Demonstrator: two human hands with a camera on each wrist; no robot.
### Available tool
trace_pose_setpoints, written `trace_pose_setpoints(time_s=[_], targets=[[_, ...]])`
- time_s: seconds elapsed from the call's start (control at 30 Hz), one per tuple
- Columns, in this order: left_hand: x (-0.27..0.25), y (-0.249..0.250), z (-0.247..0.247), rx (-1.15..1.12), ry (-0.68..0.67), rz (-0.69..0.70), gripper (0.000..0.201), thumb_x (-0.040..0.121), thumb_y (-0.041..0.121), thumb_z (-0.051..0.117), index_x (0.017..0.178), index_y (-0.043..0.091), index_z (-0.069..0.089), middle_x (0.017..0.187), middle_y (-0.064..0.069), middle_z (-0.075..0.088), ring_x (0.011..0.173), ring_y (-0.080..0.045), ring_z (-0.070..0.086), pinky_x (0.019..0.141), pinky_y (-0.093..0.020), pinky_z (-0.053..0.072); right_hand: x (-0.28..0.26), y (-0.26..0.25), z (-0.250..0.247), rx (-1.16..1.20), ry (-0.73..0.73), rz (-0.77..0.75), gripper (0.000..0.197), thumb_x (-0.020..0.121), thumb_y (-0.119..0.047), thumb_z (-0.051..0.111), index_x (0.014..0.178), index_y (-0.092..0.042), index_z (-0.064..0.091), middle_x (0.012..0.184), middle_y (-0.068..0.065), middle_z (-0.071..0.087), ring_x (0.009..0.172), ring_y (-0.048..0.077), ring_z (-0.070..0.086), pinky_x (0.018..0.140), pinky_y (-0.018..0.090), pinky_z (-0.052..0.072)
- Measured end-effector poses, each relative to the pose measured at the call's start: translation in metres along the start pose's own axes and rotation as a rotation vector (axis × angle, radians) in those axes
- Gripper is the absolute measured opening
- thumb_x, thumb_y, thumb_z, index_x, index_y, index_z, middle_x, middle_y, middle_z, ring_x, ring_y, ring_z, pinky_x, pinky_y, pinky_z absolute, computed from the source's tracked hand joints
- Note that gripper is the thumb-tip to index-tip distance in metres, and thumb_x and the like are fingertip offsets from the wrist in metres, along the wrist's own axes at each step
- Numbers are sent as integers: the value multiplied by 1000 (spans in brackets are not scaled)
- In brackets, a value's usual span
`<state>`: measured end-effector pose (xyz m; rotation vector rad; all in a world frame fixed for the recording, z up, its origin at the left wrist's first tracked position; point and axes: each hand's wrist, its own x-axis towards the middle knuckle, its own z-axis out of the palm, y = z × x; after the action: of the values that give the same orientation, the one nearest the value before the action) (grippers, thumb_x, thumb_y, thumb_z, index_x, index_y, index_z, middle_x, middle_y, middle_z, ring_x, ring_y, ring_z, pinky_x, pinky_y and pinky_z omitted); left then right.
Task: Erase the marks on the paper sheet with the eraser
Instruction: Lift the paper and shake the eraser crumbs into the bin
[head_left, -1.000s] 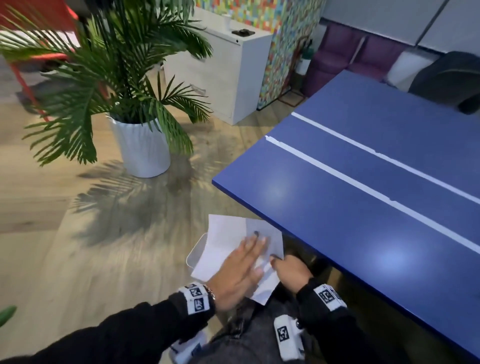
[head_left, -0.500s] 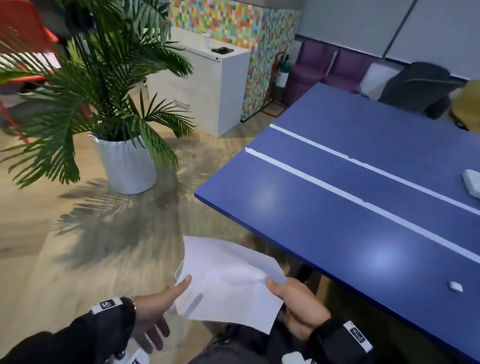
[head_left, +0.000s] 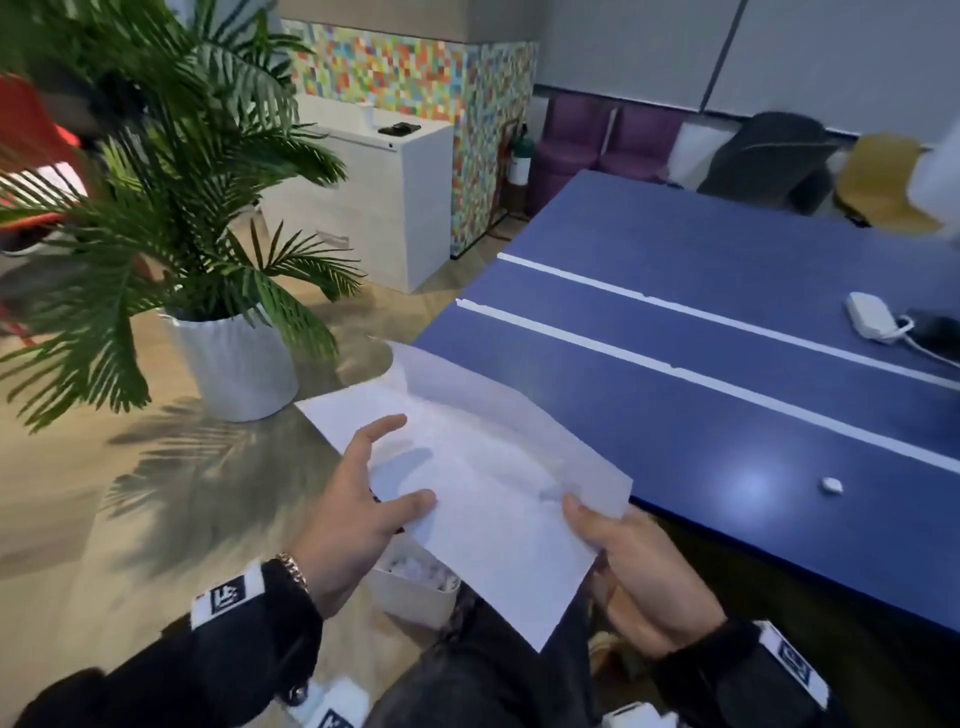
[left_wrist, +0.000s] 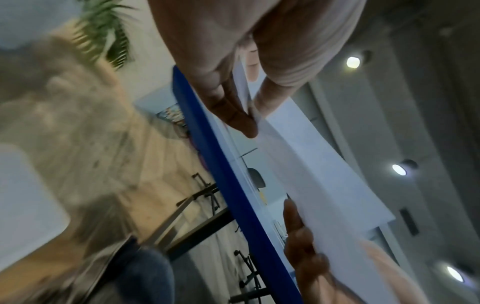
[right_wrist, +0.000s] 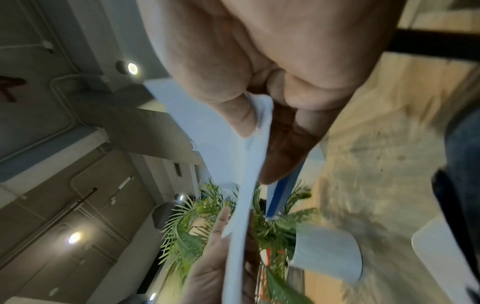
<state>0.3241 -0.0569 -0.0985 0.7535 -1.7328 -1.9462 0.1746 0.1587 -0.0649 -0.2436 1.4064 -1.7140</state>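
Creased white sheet (head_left: 483, 467) held in air, both hands (head_left: 358, 514) (head_left: 639, 577) pinching its edges, eraser (head_left: 830, 485) on table (head_left: 727, 415) at 3 o'clock, white tub (head_left: 415, 587) of scraps beneath

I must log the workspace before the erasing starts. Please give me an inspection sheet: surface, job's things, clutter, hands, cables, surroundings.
Surface: blue table with two white stripes, mostly bare.
Job's things: paper held in the air at the table's near edge; small white piece, probably the eraser, on the table.
Clutter: white box under the paper; white device at the far right.
Hands: left hand pinches the paper's left edge; right hand pinches its right edge.
Cables: white cable beside the device.
Surroundings: potted palm, white cabinet, wooden floor.
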Motion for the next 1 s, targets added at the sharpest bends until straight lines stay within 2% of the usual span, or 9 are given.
trace_pose_setpoints(time_s=[0.07, 0.2, 0.37, 0.53, 0.6, 0.7, 0.8, 0.87, 1.0], targets=[[13, 12, 14, 149, -9, 118, 75, 86, 10, 82, 139, 53, 50, 138, 1, 62, 104, -17, 70, 91, -44, 60, -8, -4, -16, -76, 68, -67, 26, 101, -8, 55, 123, -17, 65, 119, 3, 75, 110, 26, 72, 97, 49, 55], [48, 34, 43, 301, -117, 249, 77, 92, 0, 72, 142, 51, 44, 143, 8, 57, 124, -16, 63, 104, -51, 55, -16, -21, -68, -263, 234, -198, 29, 87, -23, 77, 108, -6, 66, 109, 12, 74, 99, 34, 71, 88, 48, 55], [99, 60, 94, 538, -382, 293, 78, 93, 5, 70, 148, 53, 40, 147, 17, 54, 126, -11, 61, 104, -46, 55, -19, -57, -115, -414, 236, -360, 69, 95, -11, 69, 148, -42, 38, 117, 10, 74, 106, 29, 73, 92, 45, 56], [149, 66, 154, 665, -260, 351, 66, 87, 21, 82, 141, 48, 55, 123, 7, 68, 112, -15, 63, 93, -27, 50, -9, -68, -153, -558, 391, -353, 40, 94, 6, 61, 122, -22, 68, 134, 7, 67, 115, 16, 67, 102, 32, 53], [155, 62, 178, 682, -179, 339, 53, 88, 22, 83, 134, 39, 64, 113, 2, 68, 104, -15, 62, 90, -26, 49, -6, -67, -162, -551, 427, -314, 38, 95, 2, 63, 130, -11, 64, 136, 6, 64, 116, 14, 66, 104, 31, 51], [163, 50, 206, 814, -232, 296, 54, 91, 31, 80, 141, 26, 62, 141, -4, 62, 125, -21, 59, 107, -30, 46, -8, -61, -167, -664, 496, -257, 53, 96, -10, 65, 146, -6, 50, 141, -2, 59, 124, 13, 59, 108, 27, 45], [166, 37, 223, 1159, -476, 220, 85, 88, 54, 77, 159, 23, 41, 170, -5, 22, 153, -32, 29, 122, -43, 31, -7, -51, -171, -889, 576, -236, 61, 91, -29, 66, 148, -13, 49, 142, -6, 56, 132, 12, 52, 112, 27, 40], [160, 32, 229, 1379, -558, 255, 86, 89, 63, 69, 161, 32, 36, 174, 3, 9, 156, -35, 16, 121, -53, 24, -6, -47, -174, -972, 572, -197, 66, 90, -38, 62, 150, -16, 47, 143, -5, 55, 134, 16, 52, 113, 29, 40], [150, 22, 230, 1492, -643, 284, 77, 95, 68, 54, 162, 37, 30, 172, 22, 16, 157, -18, 15, 117, -50, 17, -3, -43, -181, -1264, 619, -121, 52, 102, -38, 50, 152, -26, 42, 148, -2, 42, 133, 20, 37, 115, 34, 35]])
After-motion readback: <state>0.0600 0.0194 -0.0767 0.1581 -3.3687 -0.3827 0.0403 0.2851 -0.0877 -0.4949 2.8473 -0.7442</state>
